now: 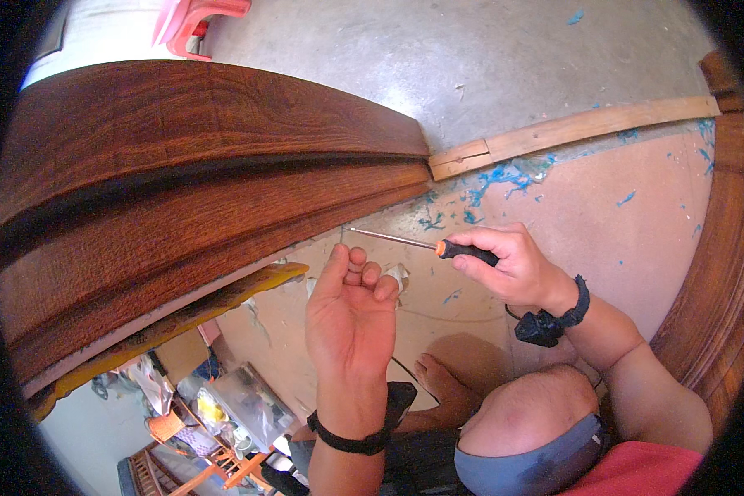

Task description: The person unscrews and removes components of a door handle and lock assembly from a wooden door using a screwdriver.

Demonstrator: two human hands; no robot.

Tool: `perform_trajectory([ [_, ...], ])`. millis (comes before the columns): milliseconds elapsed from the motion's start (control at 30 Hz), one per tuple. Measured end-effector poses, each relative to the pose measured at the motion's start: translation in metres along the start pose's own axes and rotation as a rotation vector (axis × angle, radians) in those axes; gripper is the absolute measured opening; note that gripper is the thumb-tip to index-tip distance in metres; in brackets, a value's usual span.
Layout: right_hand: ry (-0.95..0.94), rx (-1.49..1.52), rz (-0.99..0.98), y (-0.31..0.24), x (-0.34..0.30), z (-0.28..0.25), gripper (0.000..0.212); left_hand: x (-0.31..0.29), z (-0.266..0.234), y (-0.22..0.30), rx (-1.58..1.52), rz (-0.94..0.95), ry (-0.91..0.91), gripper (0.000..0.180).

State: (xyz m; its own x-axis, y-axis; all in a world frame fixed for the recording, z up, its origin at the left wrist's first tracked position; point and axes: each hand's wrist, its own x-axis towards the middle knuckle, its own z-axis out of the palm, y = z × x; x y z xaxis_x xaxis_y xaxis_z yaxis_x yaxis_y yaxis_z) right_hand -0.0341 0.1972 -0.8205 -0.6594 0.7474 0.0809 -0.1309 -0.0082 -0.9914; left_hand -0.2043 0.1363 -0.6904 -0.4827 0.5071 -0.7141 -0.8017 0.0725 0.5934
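Note:
My right hand [508, 263] grips a screwdriver [471, 250] by its black and orange handle. Its steel shaft points left, and the tip is close to the lower edge of a dark brown wooden moulding [223, 198]. Just below that tip, my left hand [351, 310] is turned palm toward me. Its thumb and forefinger are pinched together at a thin, small piece, too fine to make out, beside the wood's edge. The other left fingers are curled. Whether the screwdriver tip touches the piece, I cannot tell.
A pale wooden strip [587, 128] crosses the floor, with blue scraps [504, 178] alongside. More brown moulding [703, 273] stands at the right. A yellow-brown wrapping [182, 331] lies under the left moulding. A red plastic stool [192, 25] stands far left; clutter fills the lower left.

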Motion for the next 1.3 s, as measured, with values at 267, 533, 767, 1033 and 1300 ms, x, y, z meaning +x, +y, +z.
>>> perform_trajectory([
  [267, -0.009, -0.018, 0.019, -0.002, -0.001, -0.004, 0.022, -0.006, 0.000, 0.003, 0.004, 0.001, -0.032, 0.014],
  [533, 0.002, -0.001, 0.013, 0.002, -0.001, -0.006, 0.022, -0.013, 0.008, 0.002, 0.051, 0.071, -0.004, 0.013],
  [767, 0.026, -0.003, 0.050, 0.005, -0.006, -0.012, 0.022, -0.002, -0.001, -0.007, 0.215, 0.058, 0.106, 0.012],
  [1033, 0.049, 0.024, 0.130, 0.004, -0.012, -0.020, 0.023, 0.010, 0.018, -0.011, 0.145, 0.110, 0.163, 0.012],
  [1300, 0.078, 0.019, 0.091, 0.012, -0.016, -0.021, 0.022, 0.008, 0.019, -0.013, 0.124, 0.186, 0.150, 0.010],
])
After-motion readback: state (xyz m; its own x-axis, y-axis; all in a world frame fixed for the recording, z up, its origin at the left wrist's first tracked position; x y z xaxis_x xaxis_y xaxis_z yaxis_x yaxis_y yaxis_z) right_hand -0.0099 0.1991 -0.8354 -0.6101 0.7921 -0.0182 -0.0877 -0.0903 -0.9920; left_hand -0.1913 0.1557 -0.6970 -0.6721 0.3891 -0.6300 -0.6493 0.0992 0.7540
